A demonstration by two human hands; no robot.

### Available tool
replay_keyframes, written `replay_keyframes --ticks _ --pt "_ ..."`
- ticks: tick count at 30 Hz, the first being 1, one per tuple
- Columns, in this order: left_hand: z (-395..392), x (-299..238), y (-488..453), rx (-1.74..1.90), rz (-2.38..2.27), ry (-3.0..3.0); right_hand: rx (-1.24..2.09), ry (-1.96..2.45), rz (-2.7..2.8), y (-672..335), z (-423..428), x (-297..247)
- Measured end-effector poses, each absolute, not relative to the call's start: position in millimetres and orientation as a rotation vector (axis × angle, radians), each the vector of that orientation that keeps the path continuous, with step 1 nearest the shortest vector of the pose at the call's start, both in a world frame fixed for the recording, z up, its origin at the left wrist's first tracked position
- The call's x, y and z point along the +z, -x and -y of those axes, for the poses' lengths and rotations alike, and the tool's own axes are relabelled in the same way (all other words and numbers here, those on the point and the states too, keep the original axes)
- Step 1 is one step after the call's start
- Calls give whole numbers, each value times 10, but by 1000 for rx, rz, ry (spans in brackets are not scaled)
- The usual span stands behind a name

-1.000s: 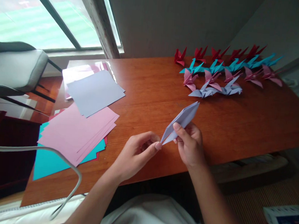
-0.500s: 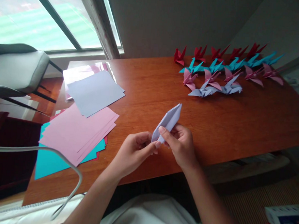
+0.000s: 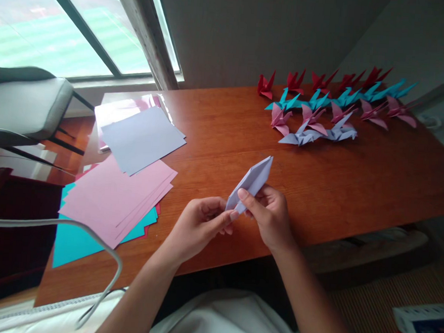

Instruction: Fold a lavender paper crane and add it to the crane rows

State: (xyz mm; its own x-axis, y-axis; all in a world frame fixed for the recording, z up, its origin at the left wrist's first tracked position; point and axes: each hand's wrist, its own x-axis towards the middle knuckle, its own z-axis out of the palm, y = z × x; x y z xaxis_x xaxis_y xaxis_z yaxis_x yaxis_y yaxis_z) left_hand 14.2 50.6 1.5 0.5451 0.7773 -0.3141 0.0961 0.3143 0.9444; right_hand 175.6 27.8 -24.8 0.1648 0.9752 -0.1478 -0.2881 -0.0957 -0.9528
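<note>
A long, narrow piece of folded lavender paper (image 3: 254, 179) is held above the near edge of the wooden table (image 3: 358, 181), its tip pointing up and to the right. My left hand (image 3: 198, 226) pinches its lower end between thumb and forefinger. My right hand (image 3: 270, 213) grips the same end from the right, thumb on top. Both hands are closed on the paper.
Rows of finished paper cranes (image 3: 325, 105) in red, teal, pink and lavender stand at the table's far right. Stacked sheets lie at the left: lavender (image 3: 142, 138), pink (image 3: 113, 199), teal (image 3: 72, 242). A grey chair (image 3: 21, 104) stands by the window. A box (image 3: 423, 328) sits on the floor at lower right.
Both hands moved the folded paper left and nearer to me, turning its tip more upright. Over the last half second it has hardly moved.
</note>
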Motion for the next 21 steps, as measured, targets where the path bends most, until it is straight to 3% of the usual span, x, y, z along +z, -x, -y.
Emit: replay_keyframes --ticks 21 --pt "-492 10 -118 497 -917 -1200 1231 1138 645 -1765 -287 -313"
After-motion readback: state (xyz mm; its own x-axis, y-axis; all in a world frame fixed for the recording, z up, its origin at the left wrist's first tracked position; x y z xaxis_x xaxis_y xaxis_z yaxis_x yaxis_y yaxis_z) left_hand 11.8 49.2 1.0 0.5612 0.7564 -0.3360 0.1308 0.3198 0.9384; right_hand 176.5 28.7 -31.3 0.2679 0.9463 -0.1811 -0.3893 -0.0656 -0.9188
